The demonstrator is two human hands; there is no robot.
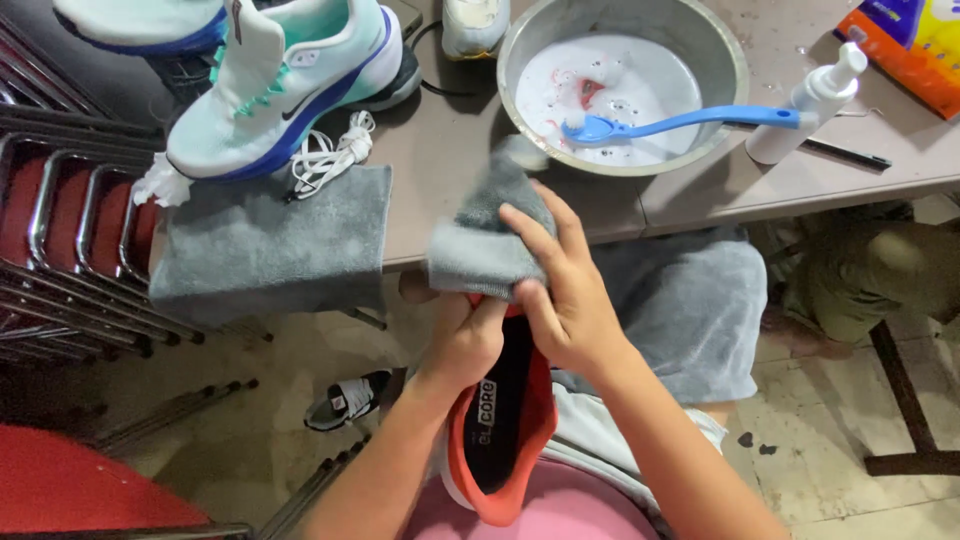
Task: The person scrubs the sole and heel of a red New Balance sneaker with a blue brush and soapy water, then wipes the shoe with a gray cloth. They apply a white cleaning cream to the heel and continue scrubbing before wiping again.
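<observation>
Left hand [465, 345]: fingers curled around the toe end of an orange shoe insole [505, 425] with black top, held above the lap. Right hand [560, 290]: fingers spread flat, pressing a grey cloth [485, 240] over the insole's far end. Counter [440, 150]: second grey towel [265, 245] draped over the edge; white-and-teal sneaker [285, 85] on it; loose white laces [330, 155] beside; metal basin [625, 80] of soapy water with blue brush [680, 122] across it; white pump bottle [810, 105] just right of the basin
</observation>
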